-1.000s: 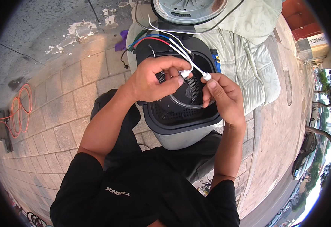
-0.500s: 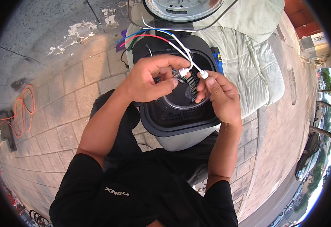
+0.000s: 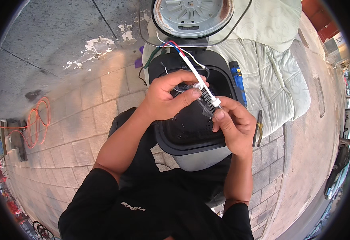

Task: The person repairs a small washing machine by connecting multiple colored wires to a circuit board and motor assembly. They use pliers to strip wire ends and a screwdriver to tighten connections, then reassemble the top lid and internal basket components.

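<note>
Left hand (image 3: 174, 94): thumb and forefinger pinching a white ring (image 3: 198, 85), over the tub.
Right hand (image 3: 235, 124): thumb and forefinger bent in at a white cap (image 3: 215, 102); I cannot tell whether they grip it.
Sleeve (image 3: 193, 69): white, running from the cap toward the tub's far edge.
Wires (image 3: 174, 44): red and blue, from the sleeve's far end.
Tub (image 3: 183, 149): black, beneath both hands.
Pad (image 3: 271, 80): pale green.
Blue tool (image 3: 238, 82): I see it beside the tub's right edge.
Pliers (image 3: 259, 128): by the pad's near edge.
</note>
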The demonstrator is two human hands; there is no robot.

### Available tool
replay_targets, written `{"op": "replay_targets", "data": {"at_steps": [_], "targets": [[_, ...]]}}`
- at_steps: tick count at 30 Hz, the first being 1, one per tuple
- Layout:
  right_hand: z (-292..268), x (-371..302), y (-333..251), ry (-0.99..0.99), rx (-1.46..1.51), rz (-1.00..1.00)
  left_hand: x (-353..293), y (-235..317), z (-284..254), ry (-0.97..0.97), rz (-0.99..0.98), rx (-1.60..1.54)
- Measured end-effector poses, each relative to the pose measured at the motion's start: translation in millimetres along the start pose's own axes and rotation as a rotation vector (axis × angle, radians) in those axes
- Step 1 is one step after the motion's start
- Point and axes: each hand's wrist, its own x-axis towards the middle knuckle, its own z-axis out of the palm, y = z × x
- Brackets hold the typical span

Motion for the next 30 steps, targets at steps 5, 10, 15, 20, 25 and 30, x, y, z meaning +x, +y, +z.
{"op": "replay_targets", "data": {"at_steps": [5, 10, 15, 20, 25, 30], "targets": [[20.1, -5.1, 4.8, 0.082, -0.643, -0.551, 3.7, 6.7, 1.3, -0.050, 0.174, 0.080], [17.0, -6.8, 20.0, 0.086, -0.841, -0.722, -2.8, 13.6, 6.2, -0.001, 0.063, -0.160], [19.6, -7.1, 30.1, 0.016, -0.903, -0.850, -7.3, 10.4, -6.9, 0.018, -0.014, -0.393], [21.6, -15.4, 22.8, -0.089, -0.963, -0.822, -14.0, 12.2, -24.8, -0.038, -0.096, -0.449], [22.5, -14.5, 21.0, -0.186, -0.867, -0.690, -15.9, 18.9, -30.6, -0.169, -0.098, -0.551], [24.5, -11.3, 14.6, -0.264, -0.854, -0.530, -18.8, 19.5, -29.9, -0.238, -0.075, -0.573]]}}
